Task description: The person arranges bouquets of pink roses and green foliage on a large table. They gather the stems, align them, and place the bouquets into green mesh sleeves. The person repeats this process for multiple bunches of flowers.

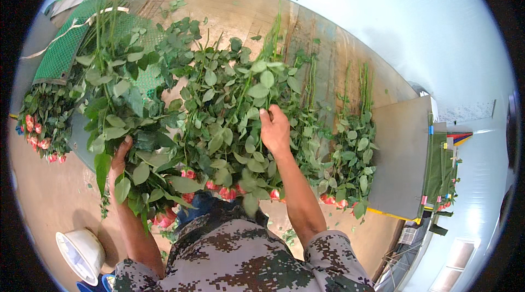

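My left hand (121, 153) holds a bunch of leafy rose stems (107, 99), its fingers mostly hidden under leaves. Pink-red blooms (164, 217) of roses hang at the near side, by my left forearm. My right hand (274, 128) is closed on a rose stem (268, 99) whose leaves spread above my fingers. Under and around it, many cut roses lie side by side, stem ends away from me and blooms (227, 192) along the table's near edge. More roses (352, 148) lie in a group to the right.
Green netting (61, 56) with a pale strap lies over stems at the left, beside more roses (45, 117). A grey panel (404, 156) stands at the table's right end. A white bucket (84, 251) is on the floor at lower left. Loose leaves lie on the worktable (229, 8).
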The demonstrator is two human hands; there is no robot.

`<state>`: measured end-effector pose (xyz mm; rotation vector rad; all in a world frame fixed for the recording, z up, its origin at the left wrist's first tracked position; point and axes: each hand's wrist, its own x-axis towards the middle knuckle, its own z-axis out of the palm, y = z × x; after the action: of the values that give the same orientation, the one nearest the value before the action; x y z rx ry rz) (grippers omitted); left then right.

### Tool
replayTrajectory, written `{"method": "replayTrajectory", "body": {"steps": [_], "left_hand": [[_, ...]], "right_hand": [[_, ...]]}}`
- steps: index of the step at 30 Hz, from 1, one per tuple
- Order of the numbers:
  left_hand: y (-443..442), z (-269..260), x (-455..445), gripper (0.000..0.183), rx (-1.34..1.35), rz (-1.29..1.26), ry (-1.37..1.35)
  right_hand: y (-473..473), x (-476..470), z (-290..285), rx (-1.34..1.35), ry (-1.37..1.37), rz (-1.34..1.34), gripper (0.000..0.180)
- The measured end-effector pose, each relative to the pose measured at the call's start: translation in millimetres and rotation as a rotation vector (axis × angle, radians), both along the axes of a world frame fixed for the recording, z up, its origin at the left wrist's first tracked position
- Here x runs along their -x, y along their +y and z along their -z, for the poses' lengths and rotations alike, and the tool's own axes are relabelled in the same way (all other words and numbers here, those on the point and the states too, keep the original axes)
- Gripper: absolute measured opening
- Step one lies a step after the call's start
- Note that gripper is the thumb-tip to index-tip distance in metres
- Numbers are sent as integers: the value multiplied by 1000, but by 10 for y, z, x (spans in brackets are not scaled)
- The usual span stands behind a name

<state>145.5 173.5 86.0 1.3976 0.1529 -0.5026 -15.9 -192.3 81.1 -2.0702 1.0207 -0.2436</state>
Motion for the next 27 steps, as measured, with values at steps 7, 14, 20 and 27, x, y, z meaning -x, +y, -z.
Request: {"method": "replayTrajectory", "body": {"steps": [7, 14, 20, 27], "left_hand": [[-178, -308, 218, 27, -64, 96, -98], [125, -438, 284, 32, -422, 46, -399], [438, -617, 499, 35, -95, -91, -114], [371, -581, 422, 37, 70, 48, 9]], "right_hand": [[160, -384, 177, -242, -309, 83, 27], [846, -901, 159, -146, -93, -319, 55], [452, -217, 401, 136, 36, -69, 30], [248, -239, 770, 55, 505, -137, 36]]}}
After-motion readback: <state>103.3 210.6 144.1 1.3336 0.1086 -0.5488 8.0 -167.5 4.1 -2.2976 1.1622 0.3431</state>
